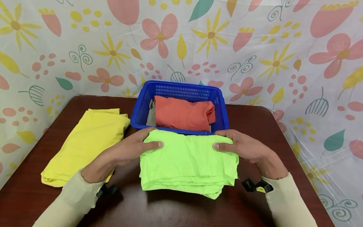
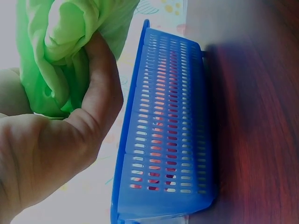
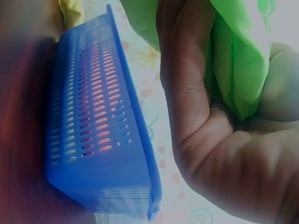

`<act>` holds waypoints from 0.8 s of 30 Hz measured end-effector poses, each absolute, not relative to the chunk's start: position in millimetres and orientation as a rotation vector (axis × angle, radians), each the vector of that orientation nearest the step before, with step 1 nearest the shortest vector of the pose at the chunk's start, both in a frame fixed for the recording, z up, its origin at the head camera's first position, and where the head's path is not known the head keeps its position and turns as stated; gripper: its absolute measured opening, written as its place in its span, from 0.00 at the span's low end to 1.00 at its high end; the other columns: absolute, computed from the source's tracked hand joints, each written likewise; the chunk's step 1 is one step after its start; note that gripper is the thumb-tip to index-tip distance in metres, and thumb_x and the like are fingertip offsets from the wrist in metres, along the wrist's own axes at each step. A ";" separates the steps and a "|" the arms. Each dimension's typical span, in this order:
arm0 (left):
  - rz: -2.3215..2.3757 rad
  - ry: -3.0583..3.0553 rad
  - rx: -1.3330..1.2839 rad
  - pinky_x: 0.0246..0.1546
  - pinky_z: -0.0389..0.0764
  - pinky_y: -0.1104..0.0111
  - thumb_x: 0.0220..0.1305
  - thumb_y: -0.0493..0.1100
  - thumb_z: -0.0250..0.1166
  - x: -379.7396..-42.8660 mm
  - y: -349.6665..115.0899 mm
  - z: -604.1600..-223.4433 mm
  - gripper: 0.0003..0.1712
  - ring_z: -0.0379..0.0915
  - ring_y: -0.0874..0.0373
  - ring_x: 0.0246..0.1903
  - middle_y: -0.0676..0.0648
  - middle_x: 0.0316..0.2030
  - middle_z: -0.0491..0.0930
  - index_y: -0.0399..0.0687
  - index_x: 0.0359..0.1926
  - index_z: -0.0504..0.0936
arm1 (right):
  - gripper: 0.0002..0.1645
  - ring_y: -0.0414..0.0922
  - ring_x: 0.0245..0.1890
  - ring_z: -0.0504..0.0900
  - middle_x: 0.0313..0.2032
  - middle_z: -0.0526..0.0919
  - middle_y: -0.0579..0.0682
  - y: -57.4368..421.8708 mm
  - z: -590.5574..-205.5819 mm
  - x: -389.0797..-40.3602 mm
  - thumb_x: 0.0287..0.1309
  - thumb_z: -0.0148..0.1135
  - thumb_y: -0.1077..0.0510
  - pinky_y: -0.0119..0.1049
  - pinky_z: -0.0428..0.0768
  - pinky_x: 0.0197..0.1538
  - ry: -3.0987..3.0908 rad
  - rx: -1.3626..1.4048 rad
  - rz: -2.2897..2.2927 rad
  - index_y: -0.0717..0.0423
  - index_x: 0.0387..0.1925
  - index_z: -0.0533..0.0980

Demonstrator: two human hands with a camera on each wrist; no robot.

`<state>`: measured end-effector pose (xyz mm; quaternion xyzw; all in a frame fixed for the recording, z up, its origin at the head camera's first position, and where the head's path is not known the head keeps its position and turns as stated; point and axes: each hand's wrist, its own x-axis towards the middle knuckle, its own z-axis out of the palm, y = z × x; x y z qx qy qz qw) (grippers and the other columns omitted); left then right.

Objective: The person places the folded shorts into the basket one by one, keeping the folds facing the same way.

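Observation:
A folded lime-green cloth, several layers thick, is held up off the table in front of the basket. My left hand grips its left edge, thumb on top and fingers beneath. At the opposite edge my right hand holds it the same way. Both wrist views show the green fabric bunched between thumb and fingers. Behind the cloth stands a blue plastic basket with slotted walls. Inside lies a folded coral-red cloth, with a greyish cloth partly showing under it.
A folded yellow cloth lies on the left side of the dark brown table, close to my left forearm. A floral-patterned sheet hangs behind the table and along its sides.

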<state>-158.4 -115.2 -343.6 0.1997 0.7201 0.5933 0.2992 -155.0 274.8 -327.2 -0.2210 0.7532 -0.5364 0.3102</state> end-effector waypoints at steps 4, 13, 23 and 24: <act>1.579 1.907 0.521 0.45 0.88 0.60 0.80 0.47 0.62 -158.9 -114.8 -341.7 0.26 0.88 0.47 0.40 0.38 0.48 0.84 0.44 0.71 0.68 | 0.16 0.59 0.37 0.92 0.40 0.88 0.62 273.0 -324.8 -156.5 0.80 0.58 0.58 0.51 0.90 0.41 1.990 -0.587 -1.418 0.66 0.58 0.75; 1.611 1.886 0.507 0.43 0.89 0.59 0.80 0.45 0.61 -163.5 -107.8 -334.3 0.24 0.89 0.46 0.39 0.37 0.47 0.85 0.46 0.70 0.70 | 0.16 0.59 0.37 0.92 0.41 0.89 0.61 276.1 -316.8 -159.4 0.80 0.56 0.59 0.53 0.90 0.43 1.956 -0.595 -1.464 0.67 0.59 0.75; 1.669 1.879 0.494 0.40 0.90 0.59 0.79 0.44 0.62 -167.3 -107.0 -332.3 0.24 0.89 0.48 0.37 0.38 0.46 0.86 0.41 0.69 0.71 | 0.16 0.59 0.36 0.92 0.40 0.89 0.61 278.2 -312.8 -163.7 0.81 0.54 0.60 0.55 0.89 0.41 1.938 -0.613 -1.498 0.66 0.60 0.74; 1.676 1.878 0.489 0.40 0.90 0.59 0.79 0.44 0.62 -167.7 -107.0 -332.0 0.23 0.89 0.48 0.37 0.37 0.46 0.86 0.42 0.68 0.71 | 0.16 0.59 0.36 0.92 0.40 0.89 0.61 278.3 -312.3 -164.2 0.81 0.54 0.60 0.55 0.89 0.41 1.930 -0.615 -1.505 0.66 0.61 0.74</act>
